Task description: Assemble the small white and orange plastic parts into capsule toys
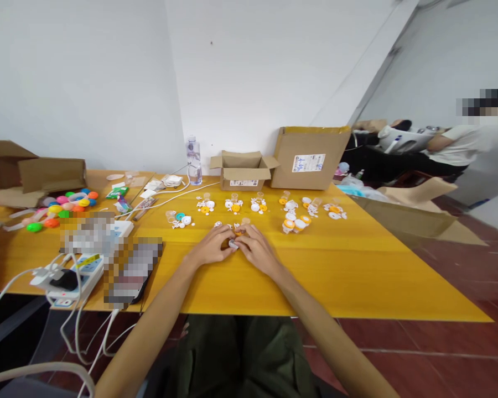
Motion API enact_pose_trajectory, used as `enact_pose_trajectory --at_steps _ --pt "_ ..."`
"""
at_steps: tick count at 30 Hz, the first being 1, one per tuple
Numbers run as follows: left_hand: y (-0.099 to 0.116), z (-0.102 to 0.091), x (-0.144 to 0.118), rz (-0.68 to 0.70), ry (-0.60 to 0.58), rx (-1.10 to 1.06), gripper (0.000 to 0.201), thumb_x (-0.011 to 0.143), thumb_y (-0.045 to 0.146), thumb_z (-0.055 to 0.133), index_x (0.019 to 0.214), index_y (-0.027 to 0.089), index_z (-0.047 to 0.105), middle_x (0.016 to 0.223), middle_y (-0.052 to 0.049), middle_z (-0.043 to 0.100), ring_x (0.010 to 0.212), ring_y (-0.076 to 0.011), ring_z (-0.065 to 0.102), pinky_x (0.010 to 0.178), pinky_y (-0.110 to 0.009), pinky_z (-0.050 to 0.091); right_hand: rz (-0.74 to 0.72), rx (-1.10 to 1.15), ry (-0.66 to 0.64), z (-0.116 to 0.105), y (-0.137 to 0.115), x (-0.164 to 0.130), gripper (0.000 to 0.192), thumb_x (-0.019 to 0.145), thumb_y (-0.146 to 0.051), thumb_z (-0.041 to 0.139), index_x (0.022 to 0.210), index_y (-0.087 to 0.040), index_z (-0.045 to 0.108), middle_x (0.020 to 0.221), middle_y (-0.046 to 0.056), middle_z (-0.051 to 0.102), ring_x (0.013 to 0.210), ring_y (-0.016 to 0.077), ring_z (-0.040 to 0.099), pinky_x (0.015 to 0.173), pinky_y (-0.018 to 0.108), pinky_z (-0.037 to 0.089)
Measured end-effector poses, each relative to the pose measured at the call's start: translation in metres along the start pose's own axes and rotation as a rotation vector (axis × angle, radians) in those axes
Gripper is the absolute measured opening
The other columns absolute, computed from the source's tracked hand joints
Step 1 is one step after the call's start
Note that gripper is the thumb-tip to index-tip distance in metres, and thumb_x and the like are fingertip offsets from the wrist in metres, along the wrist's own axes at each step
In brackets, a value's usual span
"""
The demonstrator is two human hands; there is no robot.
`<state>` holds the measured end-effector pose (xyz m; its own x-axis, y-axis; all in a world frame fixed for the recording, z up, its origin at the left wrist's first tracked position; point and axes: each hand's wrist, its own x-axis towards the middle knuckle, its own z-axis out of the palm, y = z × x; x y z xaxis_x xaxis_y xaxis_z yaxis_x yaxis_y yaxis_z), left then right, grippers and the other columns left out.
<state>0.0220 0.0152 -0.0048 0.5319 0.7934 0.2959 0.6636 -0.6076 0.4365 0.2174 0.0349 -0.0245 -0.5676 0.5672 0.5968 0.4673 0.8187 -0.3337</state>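
Observation:
Over the middle of the yellow table, my left hand (213, 246) and my right hand (255, 249) meet, fingers closed around a small whitish plastic part (233, 244). Its exact kind is too small to make out. An orange piece (239, 232) shows just behind it, partly covered by my right fingers. Behind my fingertips lie small white parts (218, 224) and a clear cup (245, 221). Several similar groups spread along the table behind, such as an orange disc (235, 208) with white pieces. Orange-topped clear pieces (295, 223) stand clustered to the right.
A small open carton (243, 166), a larger box (309, 157) and a water bottle (194, 160) line the wall. At left are a phone (136, 271), power strips (87, 271) with cables, and colourful plastic balls (64, 207). A person (460, 143) sits at far right.

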Motion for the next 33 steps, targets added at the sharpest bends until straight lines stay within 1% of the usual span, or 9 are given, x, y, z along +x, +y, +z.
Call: enact_pose_trajectory --at_steps 9,16,18,21,24,27,30,33 --pt "-0.0005 0.0005 -0.0006 -0.002 0.003 0.008 0.013 0.091 0.027 0.056 0.103 0.024 0.061 0.115 -0.008 0.068 0.117 -0.0254 0.06 0.108 -0.042 0.045 0.003 0.007 0.018 0.0012 -0.0002 -0.0003 0.018 0.095 -0.016 0.056 0.086 -0.023 0.07 0.108 0.009 0.066 0.103 0.0234 0.06 0.089 0.041 0.052" --pt "-0.0007 0.001 -0.0004 0.004 0.019 -0.003 0.012 0.092 0.029 0.056 0.101 0.024 0.062 0.113 -0.007 0.069 0.123 -0.0265 0.057 0.11 -0.043 0.043 0.021 0.003 0.017 0.0008 -0.0011 -0.0002 0.019 0.095 -0.017 0.055 0.087 -0.024 0.071 0.108 0.008 0.066 0.103 0.0235 0.061 0.089 0.041 0.053" --pt "-0.0005 0.0004 -0.0004 -0.001 0.014 -0.007 0.013 0.092 0.029 0.055 0.102 0.024 0.062 0.112 -0.007 0.069 0.121 -0.0261 0.058 0.109 -0.043 0.044 0.032 0.001 0.039 0.0009 -0.0011 -0.0002 0.019 0.095 -0.017 0.055 0.087 -0.025 0.07 0.108 0.008 0.067 0.103 0.0236 0.062 0.089 0.042 0.053" --pt "-0.0006 -0.0001 -0.0009 -0.015 0.015 -0.007 0.013 0.091 0.028 0.056 0.102 0.024 0.062 0.113 -0.007 0.069 0.116 -0.0255 0.061 0.107 -0.043 0.046 0.071 -0.013 0.12 0.0015 0.0001 -0.0002 0.021 0.096 -0.017 0.052 0.091 -0.026 0.07 0.106 0.008 0.067 0.101 0.024 0.062 0.09 0.042 0.053" --pt "-0.001 0.0002 -0.0016 -0.032 0.025 -0.004 0.014 0.089 0.027 0.057 0.102 0.025 0.062 0.116 -0.007 0.068 0.12 -0.026 0.059 0.109 -0.044 0.045 0.112 -0.05 0.188 0.003 0.0024 -0.0007 0.024 0.096 -0.015 0.049 0.097 -0.026 0.07 0.105 0.008 0.067 0.099 0.0251 0.062 0.09 0.043 0.053" --pt "-0.0004 0.0004 -0.0018 -0.041 0.041 0.007 0.014 0.089 0.026 0.056 0.101 0.025 0.062 0.117 -0.006 0.068 0.124 -0.0259 0.057 0.112 -0.045 0.042 0.138 -0.119 0.155 0.006 0.0046 -0.0021 0.027 0.094 -0.012 0.049 0.102 -0.026 0.07 0.109 0.009 0.066 0.1 0.0267 0.061 0.088 0.045 0.052" --pt "0.0005 0.0 -0.0014 -0.056 0.049 0.019 0.014 0.089 0.024 0.055 0.101 0.026 0.062 0.114 -0.006 0.068 0.118 -0.0251 0.06 0.113 -0.045 0.042 0.148 -0.194 0.08 0.009 0.0059 -0.004 0.027 0.091 -0.011 0.053 0.103 -0.027 0.071 0.114 0.011 0.065 0.104 0.0292 0.059 0.087 0.046 0.052" --pt "0.0005 -0.0006 -0.001 -0.067 0.047 0.027 0.016 0.088 0.024 0.054 0.102 0.026 0.062 0.107 -0.005 0.068 0.111 -0.025 0.062 0.111 -0.045 0.043 0.129 -0.209 0.089 0.01 0.0068 -0.0058 0.027 0.09 -0.011 0.053 0.103 -0.028 0.07 0.114 0.01 0.065 0.106 0.0293 0.059 0.087 0.047 0.052"
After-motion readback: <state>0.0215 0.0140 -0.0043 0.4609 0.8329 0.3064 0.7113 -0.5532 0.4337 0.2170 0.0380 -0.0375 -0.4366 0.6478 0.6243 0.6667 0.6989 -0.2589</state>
